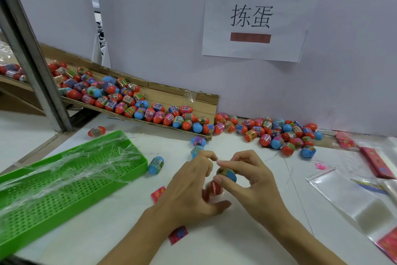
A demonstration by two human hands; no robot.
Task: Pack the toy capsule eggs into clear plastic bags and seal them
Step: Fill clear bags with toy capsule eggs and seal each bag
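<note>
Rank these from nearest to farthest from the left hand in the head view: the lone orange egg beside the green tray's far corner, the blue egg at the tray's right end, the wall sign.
From the left hand:
1. Blue egg, just left of it, touching the green tray.
2. Orange egg, farther left and back.
3. Wall sign, up on the back wall.

White table [247, 241] against a pale wall [343, 84].
A paper sign [257, 18] hangs on the wall; a grey metal post [32, 58] stands far left of the sign.

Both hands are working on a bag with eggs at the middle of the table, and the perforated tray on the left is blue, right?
Not quite: the head view shows the perforated tray is green. The left hand and right hand are indeed on the bag with eggs.
</note>
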